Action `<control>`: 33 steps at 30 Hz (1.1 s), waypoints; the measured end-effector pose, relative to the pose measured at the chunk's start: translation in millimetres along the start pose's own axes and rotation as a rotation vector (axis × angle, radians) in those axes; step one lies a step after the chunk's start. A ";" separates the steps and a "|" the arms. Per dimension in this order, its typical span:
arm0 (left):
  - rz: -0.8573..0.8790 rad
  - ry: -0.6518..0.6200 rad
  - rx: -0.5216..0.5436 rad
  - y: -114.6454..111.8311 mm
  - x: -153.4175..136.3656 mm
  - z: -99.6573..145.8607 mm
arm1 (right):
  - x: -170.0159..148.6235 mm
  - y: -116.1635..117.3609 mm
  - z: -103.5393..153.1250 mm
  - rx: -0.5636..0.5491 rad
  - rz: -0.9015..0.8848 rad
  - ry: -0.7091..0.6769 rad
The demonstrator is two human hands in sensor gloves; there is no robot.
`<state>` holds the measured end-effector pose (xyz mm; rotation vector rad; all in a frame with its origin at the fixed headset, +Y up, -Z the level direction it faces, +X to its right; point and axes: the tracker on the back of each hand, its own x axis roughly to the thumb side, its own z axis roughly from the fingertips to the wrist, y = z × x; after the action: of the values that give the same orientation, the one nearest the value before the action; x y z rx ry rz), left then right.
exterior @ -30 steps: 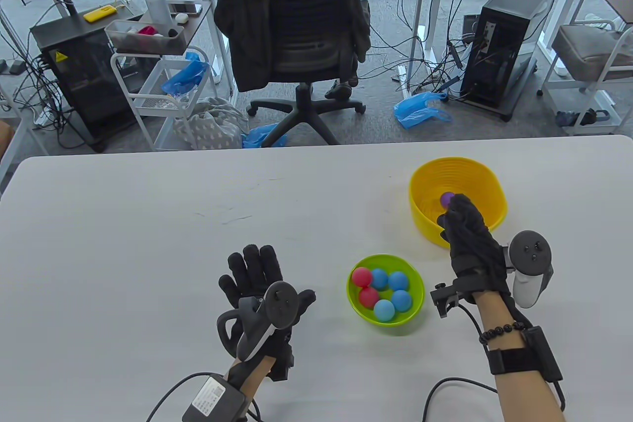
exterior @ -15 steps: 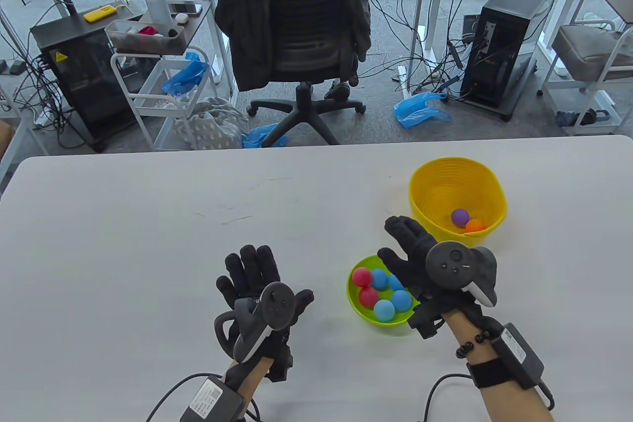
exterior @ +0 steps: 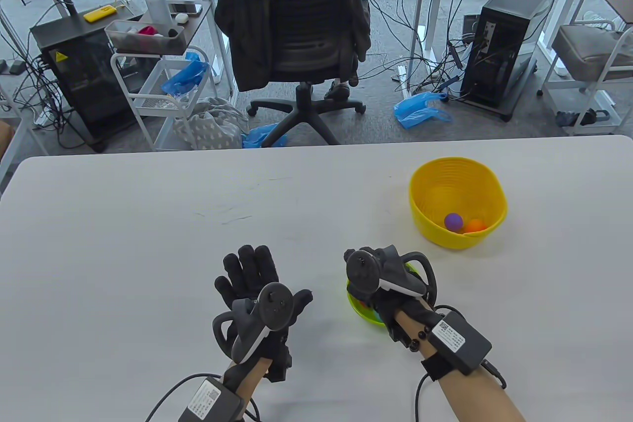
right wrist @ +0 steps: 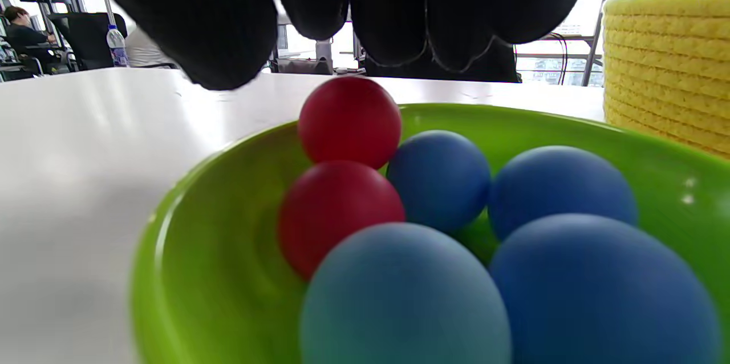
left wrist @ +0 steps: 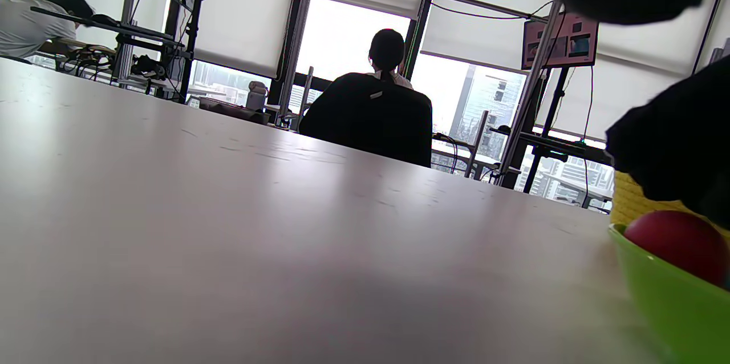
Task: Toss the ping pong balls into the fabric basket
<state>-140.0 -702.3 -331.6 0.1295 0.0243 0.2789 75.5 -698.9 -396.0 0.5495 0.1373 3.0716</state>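
The yellow woven fabric basket (exterior: pixel 455 177) stands at the right of the table with a purple ball (exterior: pixel 453 220) and an orange ball (exterior: pixel 476 225) inside. A green bowl (exterior: pixel 364 312) sits nearer me, mostly hidden under my right hand (exterior: pixel 370 287). In the right wrist view the bowl (right wrist: pixel 171 227) holds two red balls (right wrist: pixel 349 121) and several blue balls (right wrist: pixel 438 178). My right hand (right wrist: pixel 319 27) hangs open just above the upper red ball, holding nothing. My left hand (exterior: pixel 249 283) rests flat and open on the table, left of the bowl.
The white table (exterior: pixel 148 224) stretches wide to the left and far side. The basket's wall (right wrist: pixel 667 61) rises right beside the bowl. In the left wrist view the bowl's rim (left wrist: pixel 673 295) and a red ball (left wrist: pixel 678 241) sit at the right edge. An office chair (exterior: pixel 296 31) stands beyond the table.
My right hand let the purple ball go into the basket, then pulled back and came down over the green bowl. The purple ball settled beside the orange one. My left hand stayed put.
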 end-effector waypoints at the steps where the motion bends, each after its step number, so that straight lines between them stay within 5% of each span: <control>1: 0.000 0.000 0.000 0.0 0.0 0.1 | 0.5 1.3 -1.1 0.005 0.005 0.004; 14: 0.001 -0.006 0.004 0.8 0.1 1.3 | 6.3 12.2 -8.5 0.025 0.089 0.037; 23: 0.002 -0.005 0.004 1.2 0.0 1.8 | 2.9 2.2 -0.7 -0.067 0.069 0.015; 27: 0.001 -0.003 0.003 1.4 -0.3 1.9 | -11.7 -18.6 16.1 -0.187 -0.060 -0.015; 33: 0.004 0.005 0.002 2.0 -0.9 1.9 | -56.3 -33.5 44.5 -0.316 -0.523 -0.013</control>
<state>-141.3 -700.8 -329.5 0.1307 0.0290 0.2835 143.8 -663.7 -377.0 0.4302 -0.1763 2.5118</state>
